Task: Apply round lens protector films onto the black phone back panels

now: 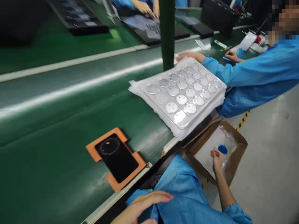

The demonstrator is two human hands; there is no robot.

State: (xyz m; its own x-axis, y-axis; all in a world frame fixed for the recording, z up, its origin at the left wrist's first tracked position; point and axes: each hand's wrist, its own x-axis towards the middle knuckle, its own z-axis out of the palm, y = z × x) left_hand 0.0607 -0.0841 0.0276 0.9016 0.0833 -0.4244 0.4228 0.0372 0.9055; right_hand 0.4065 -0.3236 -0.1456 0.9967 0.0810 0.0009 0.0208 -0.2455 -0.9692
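Observation:
My left hand [142, 207] is low in the frame over the blue garment, fingers apart, holding nothing. Farther right, my right hand [217, 158] reaches over a cardboard box [238, 149], its fingers pinched beside a round blue piece [222, 149]; whether they touch it is hard to tell. Clear plastic film lies in the box. On the green bench [70, 161], an orange frame [93, 151] surrounds a black phone-shaped panel [123, 165] with a round ring at one end. A clear tray [181, 116] with rows of round discs rests on white sheets beyond.
A green post [167, 34] stands behind the tray. A co-worker in blue sleeves [252, 70] leans in at the right, one hand by the tray's far edge. Another person's hands [146, 7] work across the bench.

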